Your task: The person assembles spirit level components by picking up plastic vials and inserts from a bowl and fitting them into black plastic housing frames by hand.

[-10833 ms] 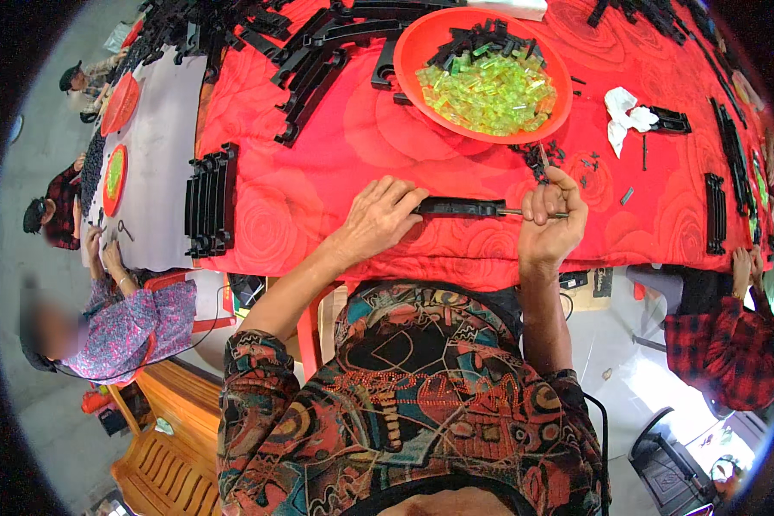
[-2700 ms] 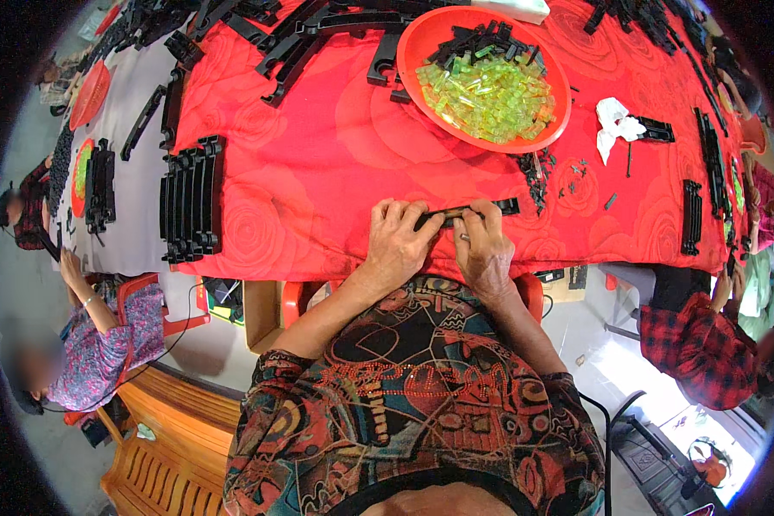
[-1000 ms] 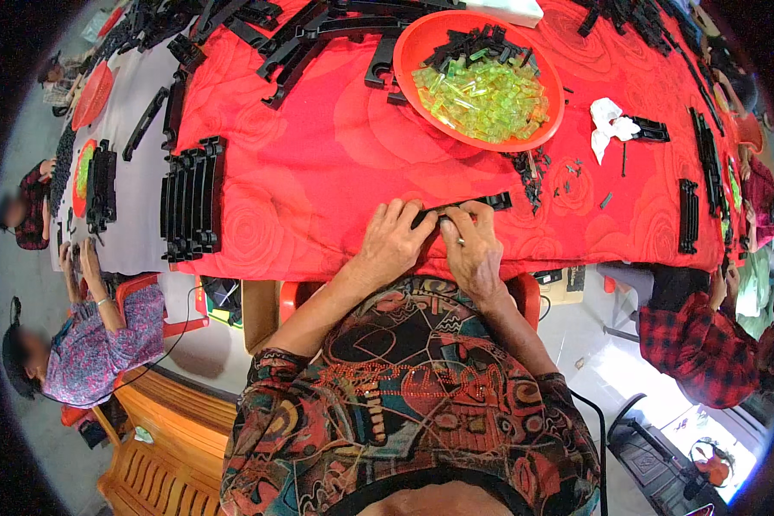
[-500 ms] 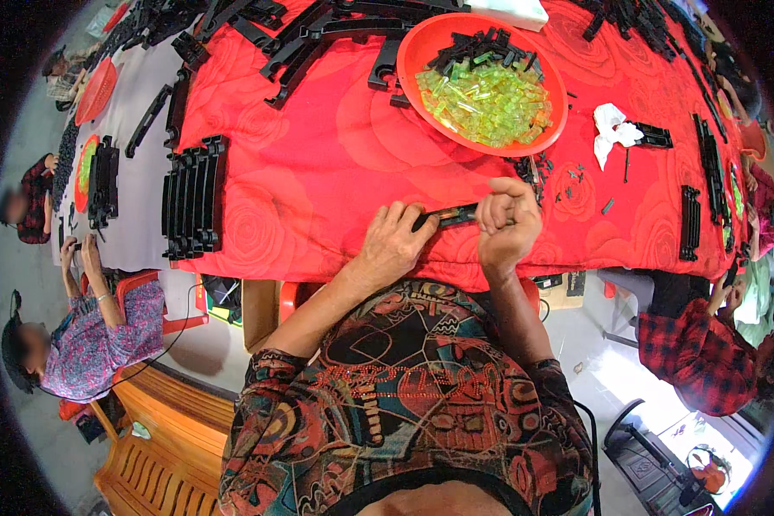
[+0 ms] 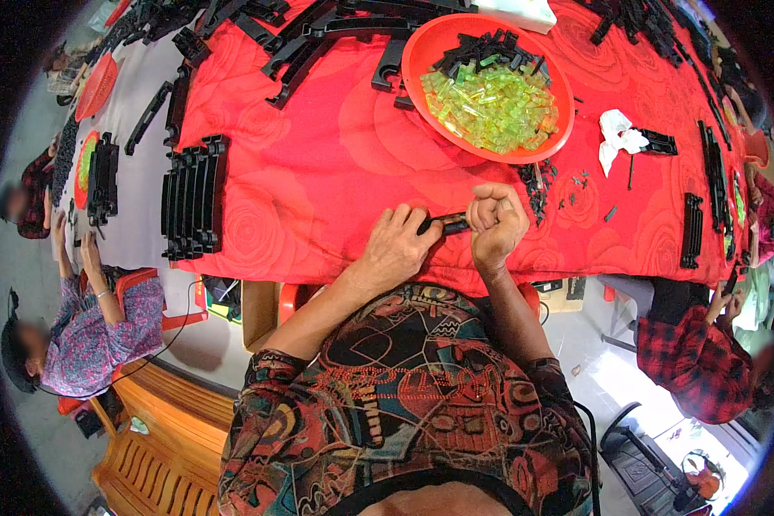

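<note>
Near the table's front edge, my left hand [image 5: 396, 248] is closed on the left end of a long black plastic part [image 5: 452, 224]. My right hand [image 5: 499, 225] is curled like a fist at the part's right end; whatever its fingers pinch is hidden. Beyond my hands stands a red bowl [image 5: 562, 129] of small translucent yellow-green pieces [image 5: 490, 107], with small black pieces [image 5: 499, 50] heaped at its far side. To the left, several similar long black parts [image 5: 193, 198] lie side by side in a row.
A red rose-patterned cloth [image 5: 318, 181] covers the table. Black scraps [image 5: 537, 189] lie right of my hands, with a crumpled white tissue [image 5: 617, 138] beyond. More black parts [image 5: 335, 30] are piled at the far side. Co-workers [image 5: 103, 335] sit left and right.
My right hand has shifted slightly left and down, closer to my left hand, and its fingers are more tightly curled. The black part stays in my left hand.
</note>
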The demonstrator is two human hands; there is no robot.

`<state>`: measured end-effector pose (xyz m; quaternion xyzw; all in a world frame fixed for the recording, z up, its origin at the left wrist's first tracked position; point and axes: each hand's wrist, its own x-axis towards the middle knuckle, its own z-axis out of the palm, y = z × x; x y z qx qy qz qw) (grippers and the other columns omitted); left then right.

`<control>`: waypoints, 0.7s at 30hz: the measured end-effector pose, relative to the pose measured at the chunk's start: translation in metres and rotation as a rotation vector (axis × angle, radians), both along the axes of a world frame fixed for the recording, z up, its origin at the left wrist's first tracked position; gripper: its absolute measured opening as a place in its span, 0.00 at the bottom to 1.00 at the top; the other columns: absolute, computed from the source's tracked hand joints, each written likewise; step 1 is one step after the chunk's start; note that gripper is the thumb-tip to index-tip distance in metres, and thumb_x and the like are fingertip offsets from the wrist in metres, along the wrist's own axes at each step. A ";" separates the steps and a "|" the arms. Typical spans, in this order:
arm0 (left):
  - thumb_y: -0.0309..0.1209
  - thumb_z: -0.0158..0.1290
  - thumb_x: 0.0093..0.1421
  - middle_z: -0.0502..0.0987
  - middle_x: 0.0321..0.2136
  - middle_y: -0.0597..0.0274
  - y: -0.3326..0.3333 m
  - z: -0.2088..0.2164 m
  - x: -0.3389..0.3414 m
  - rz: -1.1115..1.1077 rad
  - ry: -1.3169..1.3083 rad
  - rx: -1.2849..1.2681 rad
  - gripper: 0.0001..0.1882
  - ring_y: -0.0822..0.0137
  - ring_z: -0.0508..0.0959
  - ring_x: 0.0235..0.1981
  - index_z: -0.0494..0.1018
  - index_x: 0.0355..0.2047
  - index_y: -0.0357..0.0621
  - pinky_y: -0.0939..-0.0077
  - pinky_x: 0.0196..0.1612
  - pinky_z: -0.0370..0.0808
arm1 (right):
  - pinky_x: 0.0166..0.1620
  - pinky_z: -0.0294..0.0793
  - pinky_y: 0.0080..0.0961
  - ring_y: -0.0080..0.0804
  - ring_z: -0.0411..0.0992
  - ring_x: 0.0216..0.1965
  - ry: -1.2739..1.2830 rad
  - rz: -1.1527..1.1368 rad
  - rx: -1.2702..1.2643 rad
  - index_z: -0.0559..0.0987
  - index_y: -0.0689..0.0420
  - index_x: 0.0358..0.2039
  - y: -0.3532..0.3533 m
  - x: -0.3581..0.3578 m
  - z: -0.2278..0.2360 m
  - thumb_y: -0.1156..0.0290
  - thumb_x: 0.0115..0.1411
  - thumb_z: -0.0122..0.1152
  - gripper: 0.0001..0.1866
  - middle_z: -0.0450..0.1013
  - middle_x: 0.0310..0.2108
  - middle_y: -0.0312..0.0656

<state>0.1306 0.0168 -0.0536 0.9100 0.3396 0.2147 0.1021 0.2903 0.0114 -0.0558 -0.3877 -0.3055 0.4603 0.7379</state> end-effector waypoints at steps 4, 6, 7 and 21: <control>0.26 0.55 0.43 0.68 0.35 0.57 0.002 0.000 0.001 -0.014 0.000 -0.006 0.16 0.59 0.69 0.34 0.73 0.36 0.44 0.66 0.34 0.69 | 0.17 0.47 0.16 0.13 0.47 0.13 -0.069 0.027 -0.030 0.72 0.70 0.30 -0.001 0.001 -0.002 0.68 0.58 0.36 0.18 0.50 0.12 0.27; 0.31 0.50 0.48 0.67 0.31 0.58 0.003 0.000 0.001 -0.039 -0.021 -0.011 0.12 0.61 0.67 0.33 0.72 0.34 0.43 0.67 0.31 0.66 | 0.17 0.47 0.16 0.13 0.47 0.13 -0.108 0.041 -0.030 0.72 0.70 0.29 -0.002 0.001 -0.003 0.68 0.58 0.36 0.18 0.51 0.12 0.26; 0.31 0.50 0.48 0.67 0.31 0.58 0.003 0.000 0.001 -0.038 -0.020 -0.012 0.12 0.61 0.67 0.33 0.72 0.34 0.43 0.67 0.31 0.66 | 0.17 0.47 0.16 0.13 0.47 0.13 -0.148 0.062 -0.038 0.72 0.70 0.29 -0.003 0.001 -0.002 0.68 0.58 0.36 0.18 0.52 0.12 0.27; 0.28 0.53 0.45 0.66 0.27 0.59 0.006 0.005 0.001 -0.047 -0.041 0.002 0.11 0.60 0.67 0.31 0.73 0.32 0.45 0.67 0.31 0.66 | 0.18 0.47 0.16 0.13 0.48 0.14 -0.100 0.084 0.000 0.72 0.69 0.29 0.003 -0.002 -0.001 0.69 0.57 0.37 0.17 0.51 0.13 0.26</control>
